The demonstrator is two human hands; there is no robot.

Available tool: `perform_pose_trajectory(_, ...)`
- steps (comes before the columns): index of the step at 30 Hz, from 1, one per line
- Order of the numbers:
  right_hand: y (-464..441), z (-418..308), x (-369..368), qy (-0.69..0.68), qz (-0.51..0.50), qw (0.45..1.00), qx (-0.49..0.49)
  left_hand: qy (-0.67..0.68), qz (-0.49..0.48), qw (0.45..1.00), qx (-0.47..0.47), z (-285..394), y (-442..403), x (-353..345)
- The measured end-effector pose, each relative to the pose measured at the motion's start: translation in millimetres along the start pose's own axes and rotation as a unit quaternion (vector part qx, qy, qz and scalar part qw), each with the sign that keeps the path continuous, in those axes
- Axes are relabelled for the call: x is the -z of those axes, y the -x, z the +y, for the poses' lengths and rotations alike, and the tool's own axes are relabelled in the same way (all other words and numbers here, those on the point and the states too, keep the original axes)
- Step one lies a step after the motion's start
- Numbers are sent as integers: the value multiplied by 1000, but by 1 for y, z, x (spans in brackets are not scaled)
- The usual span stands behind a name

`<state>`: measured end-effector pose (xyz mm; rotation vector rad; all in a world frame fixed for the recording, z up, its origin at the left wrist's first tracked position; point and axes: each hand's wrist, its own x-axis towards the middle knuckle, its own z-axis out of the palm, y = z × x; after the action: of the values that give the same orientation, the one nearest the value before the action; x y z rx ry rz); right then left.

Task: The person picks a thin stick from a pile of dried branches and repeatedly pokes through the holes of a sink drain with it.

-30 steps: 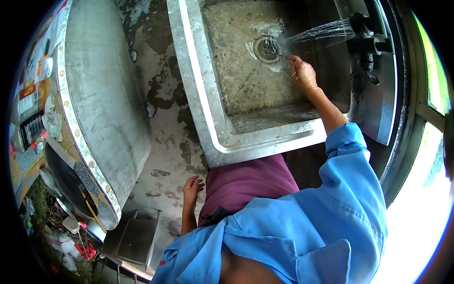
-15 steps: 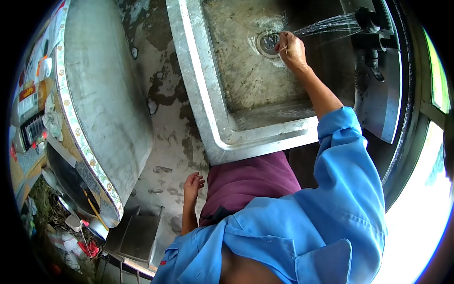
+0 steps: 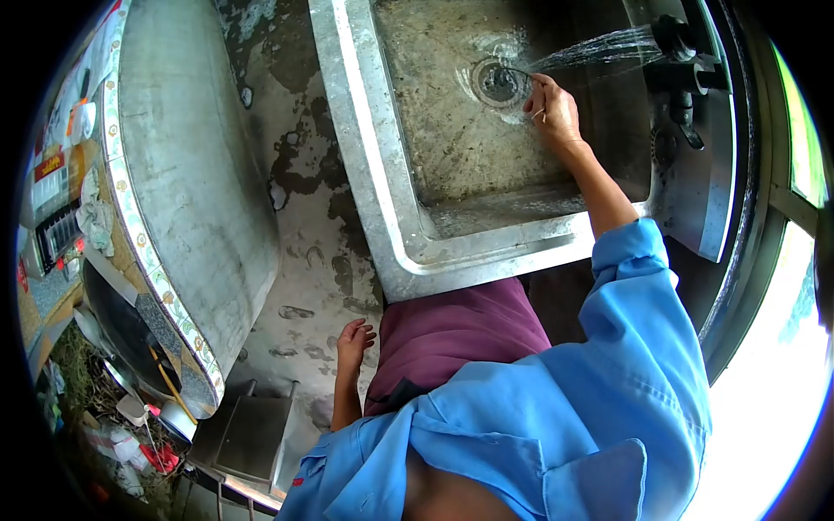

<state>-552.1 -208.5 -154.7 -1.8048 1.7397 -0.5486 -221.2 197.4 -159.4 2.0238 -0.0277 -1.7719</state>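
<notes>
My right hand (image 3: 556, 111) is inside the grey metal sink (image 3: 473, 165), just right of the round drain (image 3: 501, 84). Its fingers are pinched on a thin, dark, curved piece (image 3: 518, 70) that reaches over the drain's edge; its exact kind is too small to make out. Water (image 3: 599, 48) sprays from the tap (image 3: 673, 36) at the upper right and lands near the drain and my fingertips. My left hand (image 3: 354, 340) hangs low beside my purple trousers (image 3: 465, 334), holding nothing, with fingers loosely bent and apart.
A curved grey counter side (image 3: 195, 174) with a flowered tile edge stands at left. On and beside it are a black wok (image 3: 122, 321), a yellow stick (image 3: 174, 386) and assorted clutter. The floor (image 3: 304, 226) between is wet in patches. A bright window (image 3: 782, 347) is at right.
My right hand has drawn back from the drain, toward the right and slightly down, uncovering the drain and the thin dark piece. The left hand stays where it was.
</notes>
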Motion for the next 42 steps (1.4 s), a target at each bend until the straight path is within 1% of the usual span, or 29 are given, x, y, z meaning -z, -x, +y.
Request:
perform_pose_trajectory(2, -5, 20, -8, 131, -73, 988, 22, -7, 0, 1000, -2, 1, -1, 0)
perform_pose_trajectory(3, -4, 23, -8, 131, -72, 988, 21, -10, 4, 1000, -1, 2, -2, 0)
perform_pose_trajectory(5, -5, 24, -10, 163, -163, 970, 75, -12, 9, 1000, 0, 2, -3, 0)
perform_pose_trajectory(7, -13, 10, 0, 171, -166, 970, 48, -11, 11, 1000, -13, 1, -2, 1)
perform_pose_trajectory(9, -16, -3, 4, 154, -72, 984, 54, -13, 8, 1000, -9, -2, -3, 3)
perform_pose_trajectory(12, -15, -13, -1, 185, -57, 980, 36, -19, 3, 1000, -5, -2, -3, 3)
perform_pose_trajectory(13, -16, -4, -9, 197, -68, 977, 53, -22, 2, 1000, -2, -1, -2, 3)
perform_pose_trajectory(15, -12, 4, -12, 131, -93, 985, 70, -29, 6, 1000, -4, 4, 1, 1)
perform_pose_trajectory(16, -12, 4, -7, 100, -126, 981, 106, -35, 15, 999, -2, 6, 1, -1)
perform_pose_trajectory(17, -12, 4, -6, 79, -150, 985, 27, -36, 10, 999, -5, 6, 0, -2)
perform_pose_trajectory(19, -9, 0, 4, 90, -110, 990, 23, -14, 5, 1000, -12, 5, -2, 1)
perform_pose_trajectory(20, -9, 1, 4, 89, -107, 990, 23, -15, 5, 1000, -14, 6, -2, 1)
perform_pose_trajectory(22, -7, 9, -2, 49, -20, 999, -12, -8, -11, 1000, -25, 6, -5, -1)
perform_pose_trajectory(23, -5, 13, -6, 49, -19, 999, -11, -8, -11, 1000, -26, 6, -6, -2)
perform_pose_trajectory(25, 0, 20, -16, -17, -4, 998, -62, -7, -7, 1000, -25, 7, -6, -3)
perform_pose_trajectory(26, 1, 24, -20, 26, 21, 999, -30, -9, -4, 1000, -24, 7, -7, -3)
perform_pose_trajectory(27, 2, 24, -18, 25, 19, 999, -32, -8, -5, 1000, -29, 6, -9, -3)
perform_pose_trajectory(29, 5, 23, -11, 15, -12, 1000, -3, -8, -5, 999, -31, 4, -8, -2)
perform_pose_trajectory(30, 6, 20, -10, -3, 35, 999, -5, -11, -7, 1000, -27, 4, -8, -2)
perform_pose_trajectory(31, 5, 21, -11, -4, 33, 999, -5, -14, -8, 1000, -22, 4, -8, -2)
perform_pose_trajectory(33, 1, 23, -13, 58, 53, 997, 1, -17, -4, 1000, -15, 1, -9, -2)
perform_pose_trajectory(34, 1, 23, -13, 58, 53, 997, 1, -20, -1, 1000, -7, 0, -9, -2)
perform_pose_trajectory(36, 2, 22, -12, 43, -7, 998, 39, -22, 0, 1000, -7, 0, -8, -3)
perform_pose_trajectory(37, 1, 20, -11, 43, -8, 998, 40, -23, 0, 1000, -8, -1, -7, -4)
perform_pose_trajectory(39, -1, 15, -6, 74, -108, 990, 59, -19, 0, 1000, -9, 0, -6, -5)
perform_pose_trajectory(40, -1, 13, -5, 75, -108, 989, 60, -16, 0, 1000, -11, 0, -5, -5)
perform_pose_trajectory(42, -2, 8, -3, 98, -69, 992, 33, -16, -2, 1000, -11, 0, -6, -7)
